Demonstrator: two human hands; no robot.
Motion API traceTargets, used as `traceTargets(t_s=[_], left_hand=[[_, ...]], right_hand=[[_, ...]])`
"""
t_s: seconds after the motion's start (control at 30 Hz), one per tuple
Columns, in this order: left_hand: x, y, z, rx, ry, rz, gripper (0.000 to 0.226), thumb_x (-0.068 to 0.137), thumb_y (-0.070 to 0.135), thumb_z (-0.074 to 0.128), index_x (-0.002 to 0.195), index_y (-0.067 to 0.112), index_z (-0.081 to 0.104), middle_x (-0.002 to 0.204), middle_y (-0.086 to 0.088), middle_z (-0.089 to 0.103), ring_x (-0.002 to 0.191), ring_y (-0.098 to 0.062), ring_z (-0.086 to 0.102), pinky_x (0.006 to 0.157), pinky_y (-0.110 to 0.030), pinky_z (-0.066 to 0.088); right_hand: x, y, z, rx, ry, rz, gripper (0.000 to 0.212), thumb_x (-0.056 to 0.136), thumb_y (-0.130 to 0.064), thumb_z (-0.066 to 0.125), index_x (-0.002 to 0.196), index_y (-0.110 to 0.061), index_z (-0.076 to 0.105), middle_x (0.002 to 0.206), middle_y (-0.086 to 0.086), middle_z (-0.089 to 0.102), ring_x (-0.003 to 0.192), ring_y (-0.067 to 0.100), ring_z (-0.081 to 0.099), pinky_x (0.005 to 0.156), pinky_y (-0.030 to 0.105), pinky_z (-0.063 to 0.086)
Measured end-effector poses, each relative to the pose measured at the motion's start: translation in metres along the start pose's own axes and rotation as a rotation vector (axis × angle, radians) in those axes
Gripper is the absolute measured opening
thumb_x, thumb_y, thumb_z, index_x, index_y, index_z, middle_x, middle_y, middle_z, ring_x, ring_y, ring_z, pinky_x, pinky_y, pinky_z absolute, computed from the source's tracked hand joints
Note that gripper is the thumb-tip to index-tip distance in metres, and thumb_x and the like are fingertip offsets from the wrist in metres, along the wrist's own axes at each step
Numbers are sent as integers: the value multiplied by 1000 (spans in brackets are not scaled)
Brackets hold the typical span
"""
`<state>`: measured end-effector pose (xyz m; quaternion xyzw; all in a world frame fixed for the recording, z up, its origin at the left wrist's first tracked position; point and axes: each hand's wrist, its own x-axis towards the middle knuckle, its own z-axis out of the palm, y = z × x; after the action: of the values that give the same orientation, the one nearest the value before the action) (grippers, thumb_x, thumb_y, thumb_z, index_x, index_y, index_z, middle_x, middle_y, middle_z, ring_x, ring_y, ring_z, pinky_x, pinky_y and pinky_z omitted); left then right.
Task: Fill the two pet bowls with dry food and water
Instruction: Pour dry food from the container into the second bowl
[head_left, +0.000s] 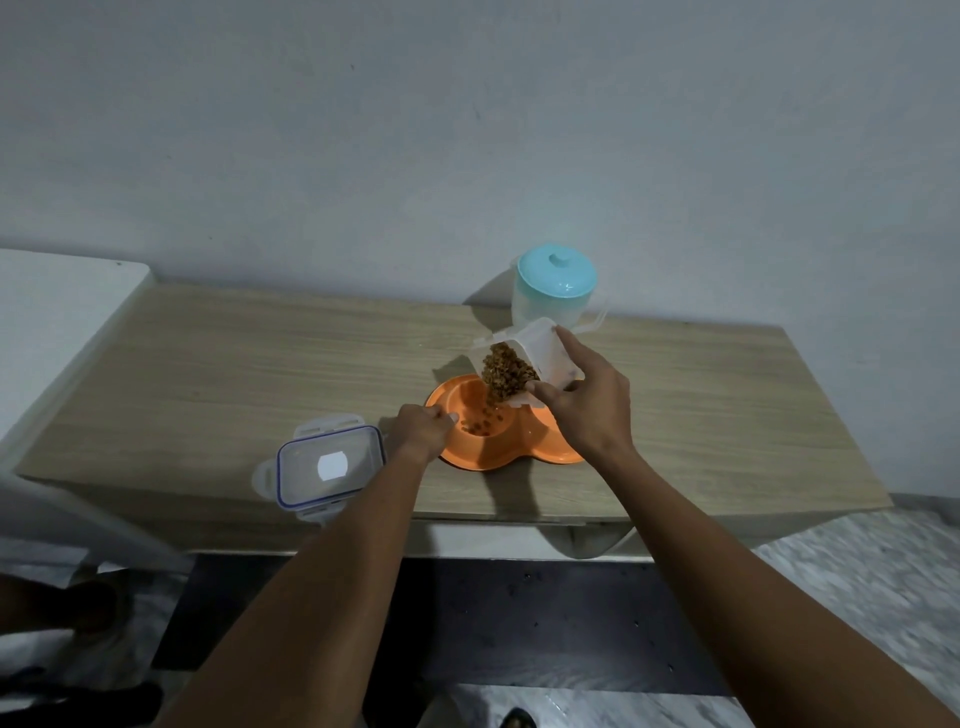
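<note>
Two hands over an orange double bowl (485, 457) on a wooden table (260, 374), right hand (592, 410) gripping a tilted tub (540, 353) spilling kibble (506, 376) into the left well, left hand (421, 431) pinching the bowl's left rim, lid (327, 465) just beside, jug (553, 286) behind.

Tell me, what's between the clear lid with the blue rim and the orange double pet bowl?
In the head view, the left hand sits between the clear plastic lid with the blue rim and the orange double pet bowl, holding the bowl's edge.

Both bare arms are reaching toward frame centre; left hand (422, 432) is curling loosely, right hand (589, 410) is gripping.
</note>
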<state>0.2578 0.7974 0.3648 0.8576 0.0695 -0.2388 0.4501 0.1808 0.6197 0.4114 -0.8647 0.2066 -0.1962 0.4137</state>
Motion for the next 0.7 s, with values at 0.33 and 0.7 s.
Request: traceTargets(t_s=[0.33, 0.7], left_hand=[[1, -1, 0, 67, -4, 25, 36, 96, 33, 58, 122, 11, 68, 122, -15, 68, 102, -28, 61, 83, -28, 39], [3, -1, 2, 75, 1, 1, 36, 95, 36, 60, 121, 12, 70, 121, -14, 69, 112, -30, 63, 83, -28, 40]], right_hand=[[7, -1, -2, 12, 7, 70, 78, 75, -29, 88, 146, -27, 56, 141, -1, 64, 136, 20, 53, 112, 40, 44], [6, 1, -3, 130, 5, 187, 75, 77, -26, 87, 146, -27, 55, 140, 1, 65, 133, 19, 56, 101, 29, 43]])
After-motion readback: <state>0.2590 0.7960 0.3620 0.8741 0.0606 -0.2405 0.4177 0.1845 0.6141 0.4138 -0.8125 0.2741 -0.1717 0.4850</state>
